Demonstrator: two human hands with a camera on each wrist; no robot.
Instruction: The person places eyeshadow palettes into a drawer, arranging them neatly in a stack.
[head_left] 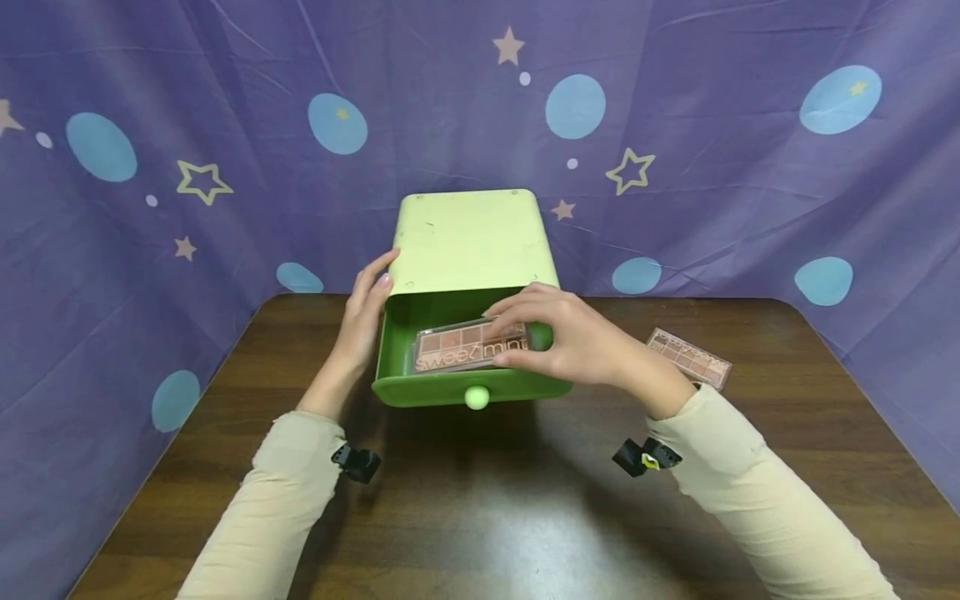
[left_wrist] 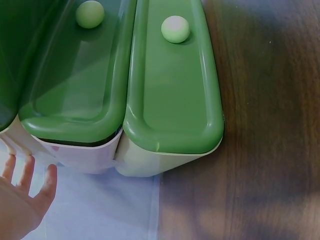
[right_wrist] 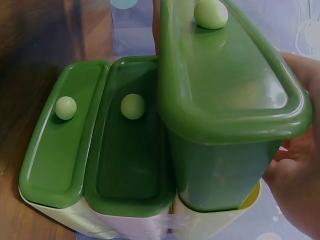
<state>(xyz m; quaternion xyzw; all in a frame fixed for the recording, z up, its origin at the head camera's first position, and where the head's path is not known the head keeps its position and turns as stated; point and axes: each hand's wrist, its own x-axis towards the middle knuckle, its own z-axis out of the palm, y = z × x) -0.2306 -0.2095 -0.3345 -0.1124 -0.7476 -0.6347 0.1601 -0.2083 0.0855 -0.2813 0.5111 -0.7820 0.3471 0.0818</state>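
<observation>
The left hand (head_left: pixel 363 321), fingers extended, touches the left side of the pale-green boxy plastic cabinet (head_left: pixel 468 242), probably bracing it; the right hand (head_left: pixel 573 340) pinches a flat clear-cased brown-toned palette (head_left: pixel 453 343) inside the cabinet's open green drawer (head_left: pixel 420 391), a similar palette (head_left: pixel 690 358) lying right of the cabinet

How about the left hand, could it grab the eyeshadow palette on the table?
Probably not easily. The left hand is beside the green drawer unit, and that unit and the right hand lie between it and the eyeshadow palette.
</observation>
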